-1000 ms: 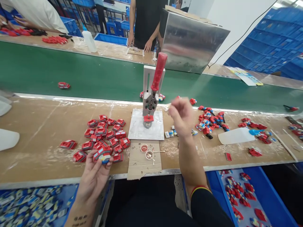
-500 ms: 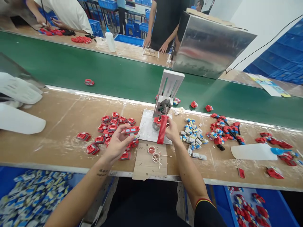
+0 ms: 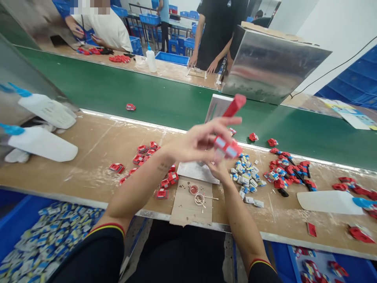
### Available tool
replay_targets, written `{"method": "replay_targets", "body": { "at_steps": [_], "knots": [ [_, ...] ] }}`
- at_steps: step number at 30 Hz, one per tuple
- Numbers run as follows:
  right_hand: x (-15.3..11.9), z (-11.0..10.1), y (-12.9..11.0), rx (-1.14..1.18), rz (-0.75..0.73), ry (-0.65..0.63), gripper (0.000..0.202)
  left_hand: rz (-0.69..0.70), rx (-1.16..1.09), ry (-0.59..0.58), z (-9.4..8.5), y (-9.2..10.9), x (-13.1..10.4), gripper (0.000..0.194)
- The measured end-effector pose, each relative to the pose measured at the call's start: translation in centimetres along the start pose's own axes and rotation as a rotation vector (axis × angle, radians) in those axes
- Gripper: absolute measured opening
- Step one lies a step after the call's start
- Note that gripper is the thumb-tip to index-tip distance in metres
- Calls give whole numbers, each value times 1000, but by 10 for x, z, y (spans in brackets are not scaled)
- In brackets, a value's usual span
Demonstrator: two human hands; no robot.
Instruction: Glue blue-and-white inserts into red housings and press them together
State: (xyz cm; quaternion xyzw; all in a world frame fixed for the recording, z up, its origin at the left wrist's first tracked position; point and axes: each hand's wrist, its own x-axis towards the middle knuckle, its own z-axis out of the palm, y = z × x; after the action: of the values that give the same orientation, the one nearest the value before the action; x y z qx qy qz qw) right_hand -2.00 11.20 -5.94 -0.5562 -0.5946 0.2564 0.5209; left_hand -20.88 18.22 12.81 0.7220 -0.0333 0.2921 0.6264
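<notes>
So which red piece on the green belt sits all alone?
The lone red piece on the left; the other red pieces on the green belt lie near the red handle or right of it.

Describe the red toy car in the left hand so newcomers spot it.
From the long green belt, look for the slanting red handle seen against it. Just below, the left hand holds the red toy car, which shows pale panels. Unlike the red cars on the table, it is held.
</notes>
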Motion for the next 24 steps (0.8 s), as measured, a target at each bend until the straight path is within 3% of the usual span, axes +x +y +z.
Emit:
{"method": "replay_targets", "body": {
  "at_steps": [3, 6, 8, 11, 14, 17, 20, 24],
  "knots": [
    [-25, -18, -3, 7, 15, 82, 45, 0, 107, 109, -21, 4, 39, 45],
    [-34, -62, -3, -81, 53, 180, 48, -48, 113, 105, -23, 1, 35, 44],
    [-13, -98, 1, -191, 109, 215, 48, -63, 92, 120, -18, -2, 17, 39],
    [58, -138, 13, -406, 201, 167, 42, -71, 58, 146, -12, -5, -7, 35],
    [136, -139, 26, -618, 275, 9, 35, -81, 70, 135, -11, -5, -13, 30],
    [182, -117, 30, -768, 308, -128, 37, -89, 90, 133, -14, -1, -9, 27],
    [194, -110, 22, -868, 299, -144, 41, -97, 109, 113, -17, 1, -5, 28],
    [178, -132, -23, -931, 217, 42, 46, -103, 138, 96, -19, -2, -1, 26]
  ]
}}
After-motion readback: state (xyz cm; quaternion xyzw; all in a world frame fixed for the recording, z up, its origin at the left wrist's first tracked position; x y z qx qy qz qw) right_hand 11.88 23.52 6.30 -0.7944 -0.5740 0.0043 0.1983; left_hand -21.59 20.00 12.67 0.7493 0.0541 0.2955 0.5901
